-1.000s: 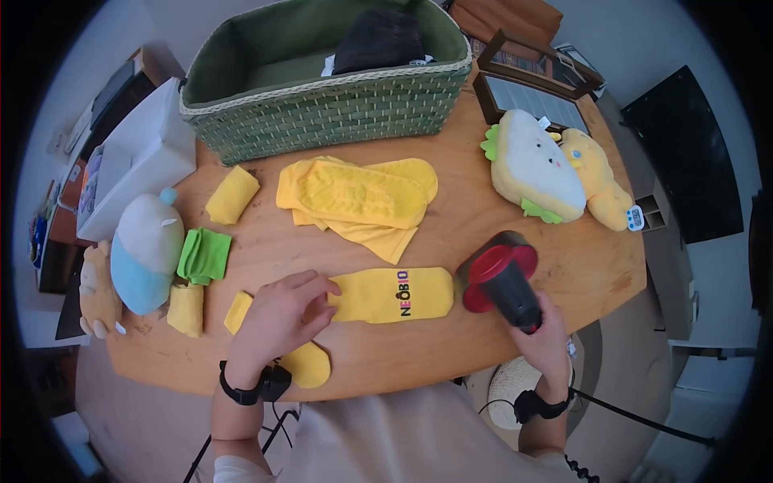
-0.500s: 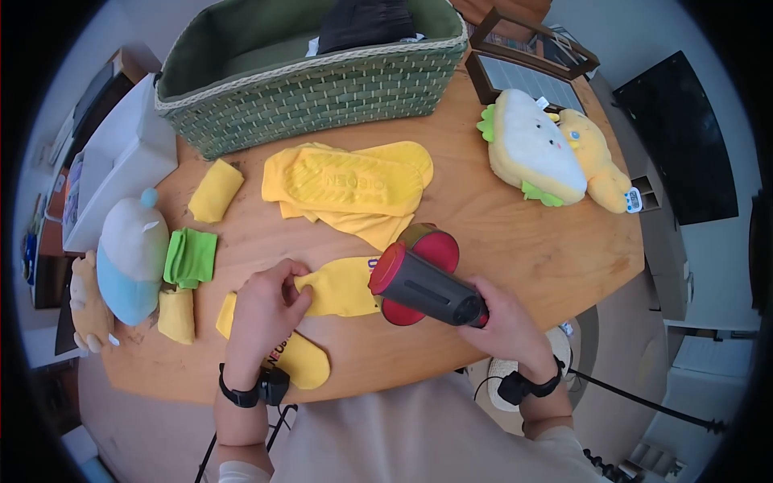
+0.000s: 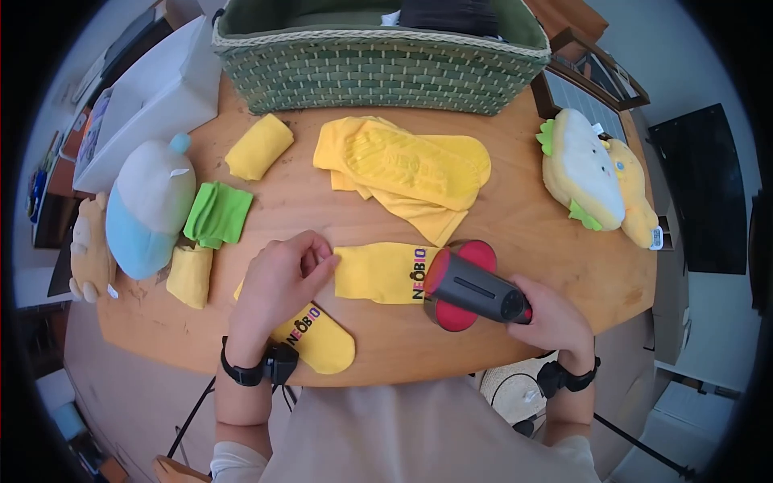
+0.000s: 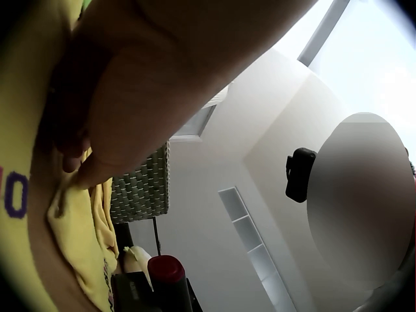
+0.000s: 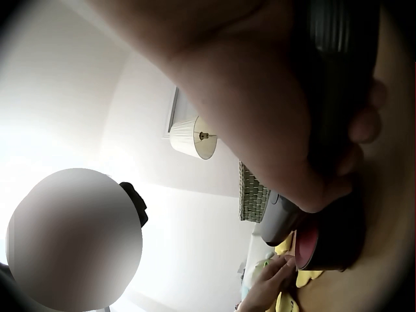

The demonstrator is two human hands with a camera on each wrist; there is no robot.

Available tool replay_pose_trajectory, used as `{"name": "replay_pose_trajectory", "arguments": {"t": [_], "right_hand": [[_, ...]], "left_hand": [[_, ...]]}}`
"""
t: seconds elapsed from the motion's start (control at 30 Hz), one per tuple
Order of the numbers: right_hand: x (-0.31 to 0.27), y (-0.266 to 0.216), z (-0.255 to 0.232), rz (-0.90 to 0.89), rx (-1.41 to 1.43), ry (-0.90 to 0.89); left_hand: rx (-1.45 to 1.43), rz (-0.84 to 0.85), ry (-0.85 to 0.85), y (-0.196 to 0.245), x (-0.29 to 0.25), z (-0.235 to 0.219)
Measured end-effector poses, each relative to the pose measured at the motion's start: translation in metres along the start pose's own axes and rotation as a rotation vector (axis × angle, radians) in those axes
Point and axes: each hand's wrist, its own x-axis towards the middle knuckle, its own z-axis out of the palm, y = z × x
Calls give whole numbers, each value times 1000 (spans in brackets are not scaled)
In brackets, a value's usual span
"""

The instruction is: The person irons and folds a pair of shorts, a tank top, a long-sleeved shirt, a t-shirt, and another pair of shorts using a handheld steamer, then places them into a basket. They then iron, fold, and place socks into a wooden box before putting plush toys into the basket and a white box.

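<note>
The sock (image 3: 374,274) lies flat on the desk (image 3: 555,249), its left end at the left hand (image 3: 286,278), whose thumb and fingers (image 4: 89,174) pinch the edge together, while the rest stretches out to the right of them. The right hand (image 3: 554,315) has its fingers clamped round the dark handle of the device (image 3: 477,288), which covers the sock's far end, well apart from the pinched edge.

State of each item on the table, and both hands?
Left hand, pinching flat sock
Right hand, gripping device
Device, over sock's end; power unclear
Flat sock, laid out, partly covered
Sock pile, stacked
Green cloth, folded
Yellow bundles, compact
Basket, open, dark cloth inside
</note>
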Motion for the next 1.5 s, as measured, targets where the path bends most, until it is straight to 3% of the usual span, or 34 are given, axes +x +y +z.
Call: {"name": "replay_pose_trajectory", "arguments": {"t": [0.17,0.27,0.4,0.67,0.77,0.83,0.87,0.93,0.97,1.03,1.37,1.5], "right_hand": [[7,-7,4,26,11,-22],[17,-22,7,-46,41,-11],[37,-44,18,-83,37,-82],[72,-84,48,-169,97,-146],[81,-85,62,-273,169,-121],[86,-78,68,-380,266,-200],[87,-73,67,-377,267,-190],[91,-65,64,-194,724,-550],[90,-63,63,-193,732,-546],[87,-57,63,-220,1007,-570],[67,-36,56,-81,1041,-519],[57,-35,59,-175,884,-483]], "left_hand": [[-102,49,232,-10,5,6],[-68,-51,233,-3,5,-6],[-99,-62,281,-8,6,-10],[-412,-7,421,-19,7,-19],[-495,54,481,-18,10,-16],[-485,66,506,-22,12,-16],[-475,70,533,-24,13,-16],[-478,76,537,-25,14,-18],[-481,75,546,-26,14,-18],[-465,88,555,-24,12,-19],[-461,118,559,-23,13,-16],[-465,131,588,-24,12,-16]]}}
